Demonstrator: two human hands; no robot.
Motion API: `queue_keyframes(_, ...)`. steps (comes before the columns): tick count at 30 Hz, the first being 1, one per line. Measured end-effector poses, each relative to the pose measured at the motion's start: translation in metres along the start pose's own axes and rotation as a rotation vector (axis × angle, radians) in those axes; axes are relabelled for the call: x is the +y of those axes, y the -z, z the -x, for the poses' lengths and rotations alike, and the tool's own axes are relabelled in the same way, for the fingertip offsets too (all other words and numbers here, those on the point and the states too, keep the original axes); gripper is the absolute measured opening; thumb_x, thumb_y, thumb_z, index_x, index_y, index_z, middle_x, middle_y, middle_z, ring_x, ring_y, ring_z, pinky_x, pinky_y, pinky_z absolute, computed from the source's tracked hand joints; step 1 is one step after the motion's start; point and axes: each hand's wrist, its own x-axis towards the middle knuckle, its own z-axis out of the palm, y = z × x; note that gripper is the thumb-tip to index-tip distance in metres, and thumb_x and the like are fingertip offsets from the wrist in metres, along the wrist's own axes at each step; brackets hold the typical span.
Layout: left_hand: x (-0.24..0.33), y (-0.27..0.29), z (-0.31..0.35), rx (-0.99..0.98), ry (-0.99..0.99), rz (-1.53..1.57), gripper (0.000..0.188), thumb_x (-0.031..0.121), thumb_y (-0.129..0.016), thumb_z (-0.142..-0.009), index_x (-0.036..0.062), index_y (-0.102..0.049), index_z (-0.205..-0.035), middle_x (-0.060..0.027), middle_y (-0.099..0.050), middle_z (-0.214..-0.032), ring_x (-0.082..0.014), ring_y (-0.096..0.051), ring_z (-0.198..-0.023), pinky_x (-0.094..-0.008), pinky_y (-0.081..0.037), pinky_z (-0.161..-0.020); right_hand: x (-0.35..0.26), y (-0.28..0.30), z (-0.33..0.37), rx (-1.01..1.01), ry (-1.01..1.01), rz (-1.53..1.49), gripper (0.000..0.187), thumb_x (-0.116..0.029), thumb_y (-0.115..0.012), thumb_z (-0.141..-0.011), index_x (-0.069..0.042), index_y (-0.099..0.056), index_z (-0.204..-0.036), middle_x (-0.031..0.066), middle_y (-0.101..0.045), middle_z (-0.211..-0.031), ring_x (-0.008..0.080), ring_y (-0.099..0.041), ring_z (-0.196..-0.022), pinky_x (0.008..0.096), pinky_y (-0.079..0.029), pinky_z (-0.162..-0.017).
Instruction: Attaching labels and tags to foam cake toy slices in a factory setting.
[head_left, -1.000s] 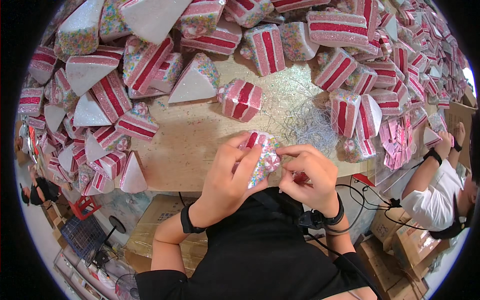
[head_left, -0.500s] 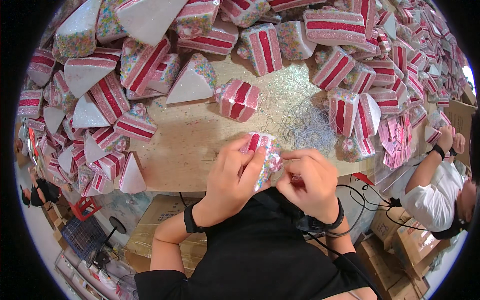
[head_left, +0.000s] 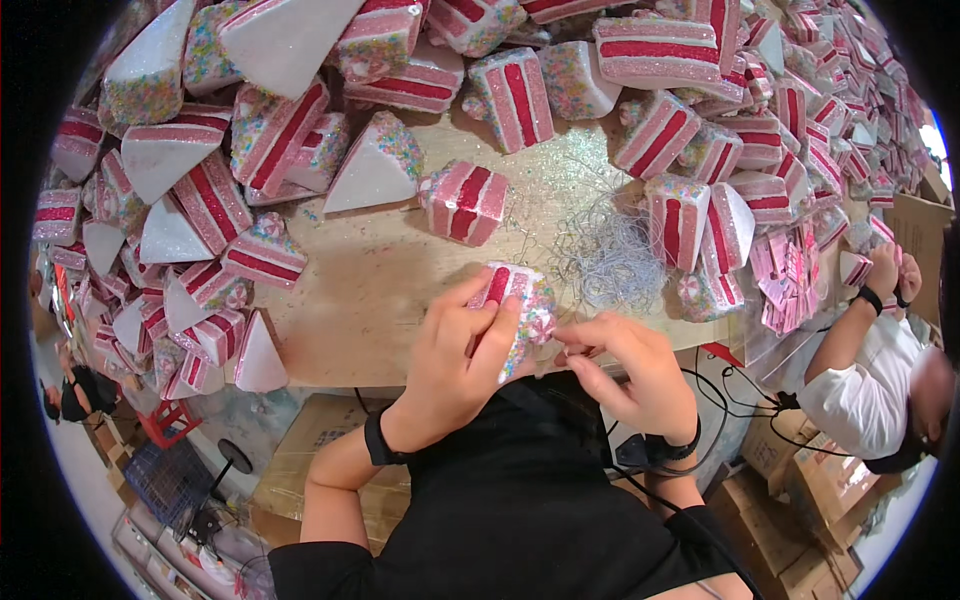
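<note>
My left hand is closed around a fake cake slice with pink and red layers, white bands and a side of coloured sprinkles. A pink and white rosette on it faces my right hand. That hand's index finger and thumb come together beside the rosette; something small, maybe a thread end, is between them, too fine to make out. Beyond the held slice, another cake slice lies alone on the table. A tangle of thin silvery strings lies beyond my right hand.
Heaped cake slices border the table on the left, back and right. Pink cards lie at the right, near a co-worker in a white shirt. Black cables hang below the table edge by my right arm.
My right hand's fingers have loosened from a tighter curl, with the thumb now lower and more extended. My left hand keeps its hold on the cake slice. The whole view has shifted slightly.
</note>
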Motion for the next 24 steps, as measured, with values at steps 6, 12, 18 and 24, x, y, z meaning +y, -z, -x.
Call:
queue_keyframes(6, 0.002, -0.002, 0.002, 0.081, -0.013, 0.023, 0.038, -0.003, -0.075, -0.073, -0.0004, -0.07, -0.11, -0.0095, -0.053, -0.099, -0.035, -0.063, -0.107, -0.0382, -0.053, -0.079, 0.012, 0.001, 0.006, -0.051, -0.083, -0.275, 0.029, -0.008, -0.076, -0.086, 0.0, -0.065, -0.112, 0.0098, -0.069, -0.095, 0.0215, -0.071, -0.087, 0.0312, -0.053, -0.077)
queue_keyframes(12, 0.001, 0.0, 0.001, 0.061, -0.044, 0.01, 0.039, -0.001, -0.075, -0.073, 0.0009, -0.07, -0.111, -0.0088, -0.054, -0.098, -0.0338, -0.063, -0.107, -0.0376, -0.053, -0.08, 0.016, -0.001, 0.0, -0.021, -0.029, -0.215, 0.019, -0.008, -0.075, -0.087, 0.0, -0.066, -0.102, 0.0091, -0.071, -0.092, 0.0207, -0.071, -0.082, 0.0298, -0.053, -0.076)
queue_keyframes(18, -0.002, 0.0, 0.007, 0.031, -0.068, 0.01, 0.039, 0.001, -0.075, -0.073, 0.0014, -0.07, -0.111, -0.0087, -0.056, -0.103, -0.0317, -0.062, -0.109, -0.0384, -0.053, -0.081, 0.012, 0.0, 0.002, -0.007, -0.252, -0.199, 0.011, -0.007, -0.07, -0.09, -0.001, -0.062, -0.093, 0.0111, -0.066, -0.079, 0.0218, -0.067, -0.07, 0.0314, -0.049, -0.065)
queue_keyframes(24, 0.001, 0.0, 0.011, -0.024, -0.11, 0.028, 0.04, 0.004, -0.075, -0.072, 0.0023, -0.07, -0.113, -0.0083, -0.058, -0.107, -0.0297, -0.061, -0.112, -0.0398, -0.051, -0.083, 0.014, -0.011, -0.001, -0.026, 0.019, -0.025, 0.013, -0.004, -0.067, -0.09, -0.002, -0.056, -0.082, 0.01, -0.055, -0.062, 0.0182, -0.051, -0.049, 0.0336, -0.037, -0.048)
